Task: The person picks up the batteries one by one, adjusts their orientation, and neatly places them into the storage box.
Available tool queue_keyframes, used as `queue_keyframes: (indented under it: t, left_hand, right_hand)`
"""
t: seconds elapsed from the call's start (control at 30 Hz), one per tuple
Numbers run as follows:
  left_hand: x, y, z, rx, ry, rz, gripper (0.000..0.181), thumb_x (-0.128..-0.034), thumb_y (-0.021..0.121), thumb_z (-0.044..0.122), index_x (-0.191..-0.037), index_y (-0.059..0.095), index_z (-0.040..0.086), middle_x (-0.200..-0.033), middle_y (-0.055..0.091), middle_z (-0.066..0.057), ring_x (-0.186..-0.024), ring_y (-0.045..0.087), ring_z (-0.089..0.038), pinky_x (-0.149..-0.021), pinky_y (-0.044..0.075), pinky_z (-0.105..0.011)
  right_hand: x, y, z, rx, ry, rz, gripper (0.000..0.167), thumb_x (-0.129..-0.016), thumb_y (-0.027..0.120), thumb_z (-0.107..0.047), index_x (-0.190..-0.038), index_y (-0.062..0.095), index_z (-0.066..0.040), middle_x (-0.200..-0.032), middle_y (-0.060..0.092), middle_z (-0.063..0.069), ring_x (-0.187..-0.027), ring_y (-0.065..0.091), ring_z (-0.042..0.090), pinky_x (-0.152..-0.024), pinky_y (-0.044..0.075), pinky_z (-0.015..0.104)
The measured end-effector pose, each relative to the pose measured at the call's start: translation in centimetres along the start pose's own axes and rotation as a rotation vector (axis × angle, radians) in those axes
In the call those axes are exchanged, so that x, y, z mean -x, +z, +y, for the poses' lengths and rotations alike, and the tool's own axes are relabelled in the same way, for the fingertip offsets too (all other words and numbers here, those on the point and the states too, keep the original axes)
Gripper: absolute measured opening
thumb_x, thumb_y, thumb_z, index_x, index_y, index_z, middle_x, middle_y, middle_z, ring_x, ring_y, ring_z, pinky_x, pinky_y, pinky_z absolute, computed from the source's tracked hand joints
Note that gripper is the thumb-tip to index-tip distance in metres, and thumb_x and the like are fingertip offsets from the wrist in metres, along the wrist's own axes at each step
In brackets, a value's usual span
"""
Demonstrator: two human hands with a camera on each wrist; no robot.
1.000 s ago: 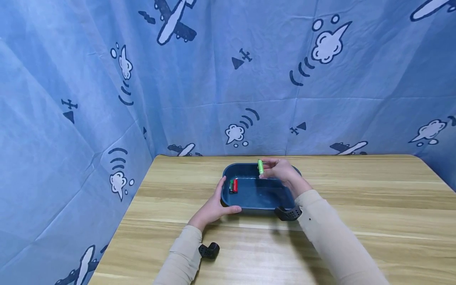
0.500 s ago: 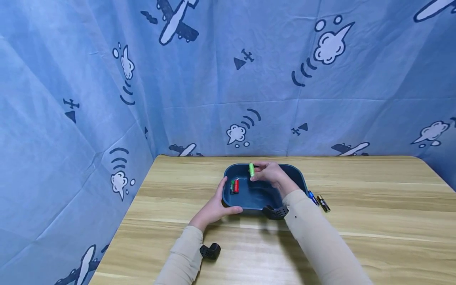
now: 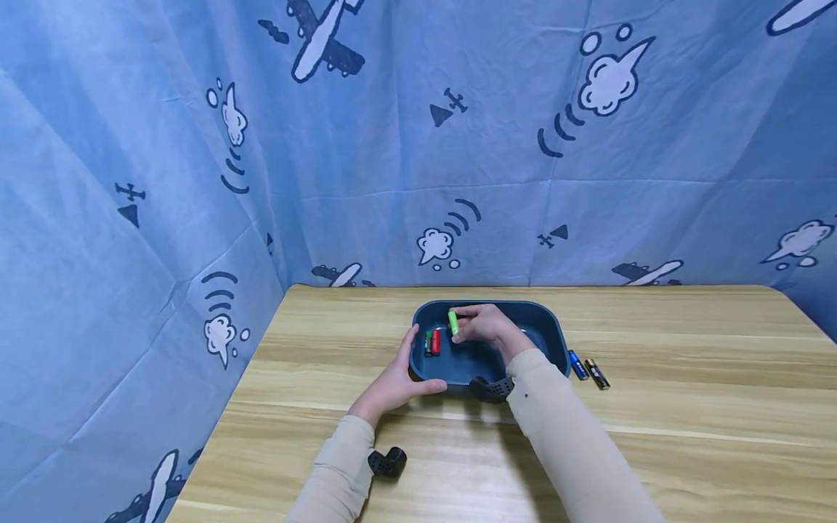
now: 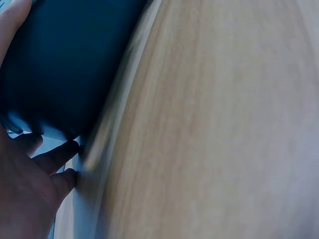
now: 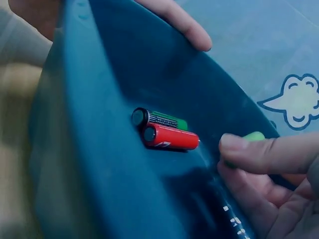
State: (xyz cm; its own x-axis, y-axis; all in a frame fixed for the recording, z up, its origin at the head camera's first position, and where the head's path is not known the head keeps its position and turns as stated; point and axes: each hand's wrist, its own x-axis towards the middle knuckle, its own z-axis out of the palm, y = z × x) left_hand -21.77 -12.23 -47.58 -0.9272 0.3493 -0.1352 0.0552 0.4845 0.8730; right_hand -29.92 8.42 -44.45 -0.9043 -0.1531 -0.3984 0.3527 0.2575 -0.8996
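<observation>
A dark blue rectangular box (image 3: 459, 369) stands on the table. My left hand (image 3: 390, 381) rests against its left end, the thumb along the front wall and straight fingers along the side. In the left wrist view, fingertips (image 4: 70, 148) touch the box wall. My right hand (image 3: 485, 327) pinches a light green battery (image 3: 453, 322) between thumb and fingers above the inside of the box; in the right wrist view the thumb hides most of it. Side by side on the box floor at the left lie a red battery (image 5: 172, 138) and a green-and-black battery (image 5: 167, 119).
Just right of the box, a blue battery (image 3: 578, 365) and a black-and-gold battery (image 3: 597, 374) lie on the wooden table (image 3: 686, 407). A blue patterned curtain (image 3: 366, 145) hangs behind the table and at its left.
My right hand has moved left and lower into the box with the light green battery, uncovering the two batteries on the table at the right. The left hand stays on the box.
</observation>
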Motion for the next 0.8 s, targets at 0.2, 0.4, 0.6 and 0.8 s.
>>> queue_keyframes:
  t: [0.2,0.4,0.6,0.8]
  left_hand:
    - [0.1,0.1,0.1,0.0,-0.006,0.004,0.102,-0.0745,0.073,0.048,-0.145,-0.001,0.043,-0.152,0.017,-0.012,-0.132,0.028,-0.035,-0.103,0.025,-0.057]
    - [0.2,0.1,0.1,0.005,-0.009,0.005,0.103,-0.0747,0.073,0.047,-0.145,-0.001,0.043,-0.152,0.016,-0.011,-0.132,0.027,-0.035,-0.103,0.025,-0.057]
    - [0.1,0.0,0.2,0.005,-0.002,-0.003,0.102,-0.0757,0.073,0.047,-0.146,-0.002,0.042,-0.153,0.014,-0.01,-0.134,0.025,-0.034,-0.104,0.024,-0.056]
    - [0.2,0.0,0.2,0.004,-0.003,-0.007,0.103,-0.0757,0.072,0.048,-0.146,-0.003,0.041,-0.153,0.013,-0.012,-0.134,0.024,-0.034,-0.104,0.024,-0.055]
  right_hand:
    - [-0.2,0.3,0.4,0.099,0.022,0.013,0.061,-0.067,0.076,0.01,-0.124,0.06,-0.005,-0.096,0.064,0.01,-0.075,0.058,0.018,-0.071,0.052,0.029]
    - [-0.5,0.6,0.5,0.157,0.042,0.033,0.062,-0.064,0.078,0.009,-0.122,0.061,-0.005,-0.097,0.064,0.01,-0.073,0.059,0.017,-0.07,0.052,0.029]
    - [-0.5,1.1,0.1,0.155,0.086,0.043,0.061,-0.065,0.078,0.01,-0.121,0.061,-0.005,-0.096,0.064,0.011,-0.075,0.059,0.017,-0.074,0.051,0.032]
    - [-0.5,0.9,0.1,0.14,0.15,0.009,0.057,-0.071,0.075,0.004,-0.124,0.059,-0.006,-0.104,0.064,0.012,-0.077,0.061,0.019,-0.082,0.049,0.037]
